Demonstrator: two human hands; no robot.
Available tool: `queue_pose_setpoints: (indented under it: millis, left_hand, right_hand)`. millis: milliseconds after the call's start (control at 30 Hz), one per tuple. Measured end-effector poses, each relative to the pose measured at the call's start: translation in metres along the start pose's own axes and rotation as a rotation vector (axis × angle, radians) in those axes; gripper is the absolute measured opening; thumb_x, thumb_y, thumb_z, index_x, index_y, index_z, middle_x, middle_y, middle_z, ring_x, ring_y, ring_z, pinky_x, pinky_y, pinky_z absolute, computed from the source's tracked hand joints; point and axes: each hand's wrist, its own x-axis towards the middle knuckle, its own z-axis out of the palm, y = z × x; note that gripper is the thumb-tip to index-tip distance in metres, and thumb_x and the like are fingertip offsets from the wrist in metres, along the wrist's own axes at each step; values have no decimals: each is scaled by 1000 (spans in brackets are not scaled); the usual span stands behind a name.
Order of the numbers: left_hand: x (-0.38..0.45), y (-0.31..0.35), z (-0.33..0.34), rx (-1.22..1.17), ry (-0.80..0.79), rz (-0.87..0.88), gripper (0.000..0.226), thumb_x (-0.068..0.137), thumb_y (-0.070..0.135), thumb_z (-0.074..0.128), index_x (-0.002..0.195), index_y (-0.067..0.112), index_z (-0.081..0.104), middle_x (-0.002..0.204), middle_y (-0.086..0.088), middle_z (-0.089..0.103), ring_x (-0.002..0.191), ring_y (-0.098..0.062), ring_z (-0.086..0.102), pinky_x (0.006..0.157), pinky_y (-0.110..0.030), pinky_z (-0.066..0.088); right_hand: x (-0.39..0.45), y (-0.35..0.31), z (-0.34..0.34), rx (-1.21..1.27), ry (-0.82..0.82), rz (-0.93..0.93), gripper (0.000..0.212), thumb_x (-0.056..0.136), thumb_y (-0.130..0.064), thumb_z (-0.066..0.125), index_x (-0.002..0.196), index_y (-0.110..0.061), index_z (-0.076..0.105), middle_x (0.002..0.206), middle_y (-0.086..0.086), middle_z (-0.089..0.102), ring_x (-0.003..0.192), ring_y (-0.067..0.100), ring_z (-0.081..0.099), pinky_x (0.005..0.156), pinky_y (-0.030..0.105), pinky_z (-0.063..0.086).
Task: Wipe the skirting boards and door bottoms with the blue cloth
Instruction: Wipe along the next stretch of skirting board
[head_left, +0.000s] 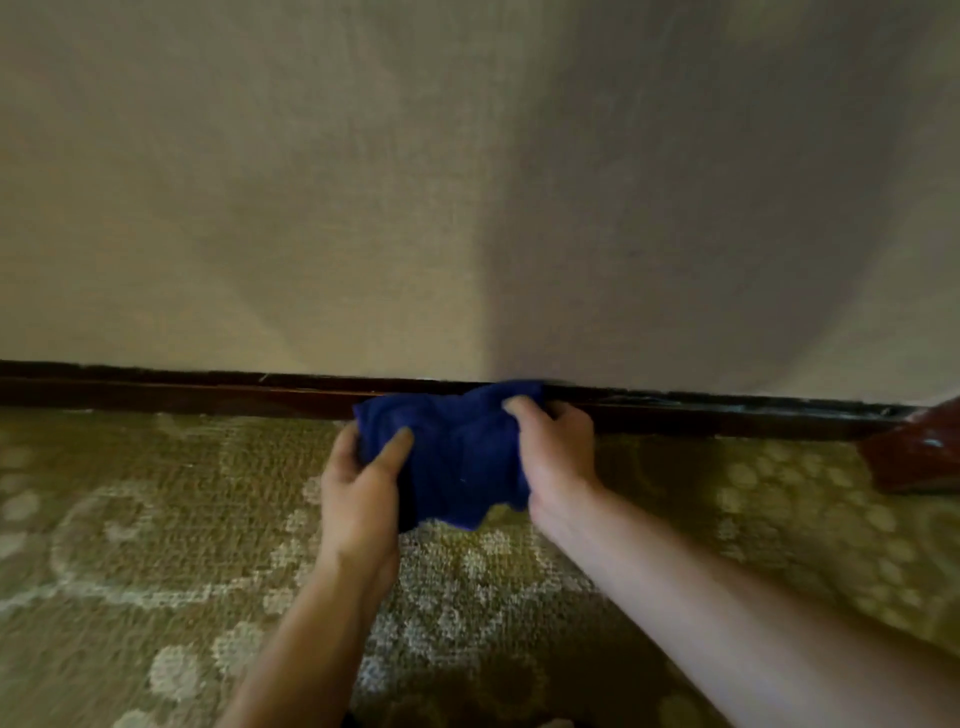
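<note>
Beige wall (363, 208), dark wooden skirting board (182, 389), patterned green carpet (156, 519) — my left hand (358, 493) and right hand (558, 457) both grip the soft, light, floppy blue cloth (457, 457), bunched at the board, twelve o'clock. Best held by its edges.

blue cloth (457, 457) covers a stretch of the skirting board (182, 392). left hand (358, 483) and right hand (558, 457): fingers mostly buried in cloth folds. reddish-brown object (919, 452) cut off by right edge, can't identify. both forearms run out of the bottom edge. carpet (130, 545) soft, blurred.
</note>
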Motion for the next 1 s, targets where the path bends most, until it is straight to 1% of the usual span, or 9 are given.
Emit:
queue_pose_setpoints:
  millis: [233, 367, 500, 567, 633, 733, 800, 933, 1000]
  left_hand:
    - [-25, -31, 61, 92, -350, -119, 36, 96, 9, 60, 129, 23, 60, 119, 1, 71, 105, -14, 70, 90, -34, 59]
    - [-23, -36, 71, 112, -86, -37, 26, 94, 4, 58, 103, 28, 66, 101, 4, 72, 94, -16, 70, 83, -35, 59]
    - [-1, -25, 54, 87, 200, 90, 17, 90, 8, 53, 84, 22, 61, 84, -3, 66, 80, -22, 63, 73, -36, 51]
    - [7, -20, 47, 81, 198, 74, 14, 90, 11, 53, 81, 19, 60, 83, -5, 65, 84, -27, 64, 72, -37, 50]
    - [1, -20, 48, 76, 92, 39, 15, 93, 6, 54, 90, 17, 64, 88, -3, 70, 88, -24, 68, 73, -34, 54]
    - [-15, -30, 60, 116, -134, -56, 21, 97, 8, 58, 105, 25, 67, 103, 4, 73, 97, -17, 71, 87, -38, 58]
    - [-17, -33, 63, 189, -188, -67, 24, 98, 12, 59, 117, 25, 64, 111, 4, 71, 104, -17, 68, 94, -43, 56]
    - [-5, -27, 56, 141, 4, -97, 24, 98, 8, 52, 114, 21, 62, 108, 0, 68, 102, -19, 66, 99, -47, 53]
    - [-3, -26, 53, 131, 91, -59, 23, 96, 6, 50, 105, 22, 63, 104, -3, 68, 100, -23, 67, 96, -47, 54]
  right_hand:
    - [25, -28, -90, 89, 323, -27, 23, 85, -10, 69, 105, 0, 66, 105, 22, 70, 94, 36, 69, 86, 53, 56]
    - [25, -20, -74, 31, 355, -47, 13, 83, -11, 71, 94, -5, 68, 100, 20, 71, 90, 35, 69, 83, 52, 58]
    - [9, -6, -24, 12, 114, -30, 8, 82, -11, 72, 78, -10, 65, 89, 17, 72, 87, 34, 70, 76, 50, 57]
    - [9, -9, -20, -24, 80, -8, 10, 81, -12, 72, 75, -11, 64, 87, 15, 71, 83, 30, 69, 74, 45, 57]
    - [13, -18, -37, -15, 125, -20, 11, 80, -7, 73, 73, -10, 65, 87, 15, 71, 79, 27, 68, 68, 38, 56]
    - [23, -27, -66, 44, 219, -6, 4, 80, -3, 71, 80, -5, 67, 93, 20, 71, 78, 28, 66, 69, 36, 54]
    - [26, -28, -66, 55, 269, 21, 13, 81, -4, 69, 92, 1, 66, 99, 22, 70, 81, 31, 67, 71, 39, 54]
    - [19, -24, -39, 20, 385, -17, 14, 85, -7, 67, 99, -5, 63, 93, 16, 65, 82, 27, 63, 70, 33, 50]
    - [17, -18, -26, 1, 327, -32, 6, 84, -5, 67, 87, -8, 64, 84, 12, 66, 78, 25, 62, 64, 29, 49]
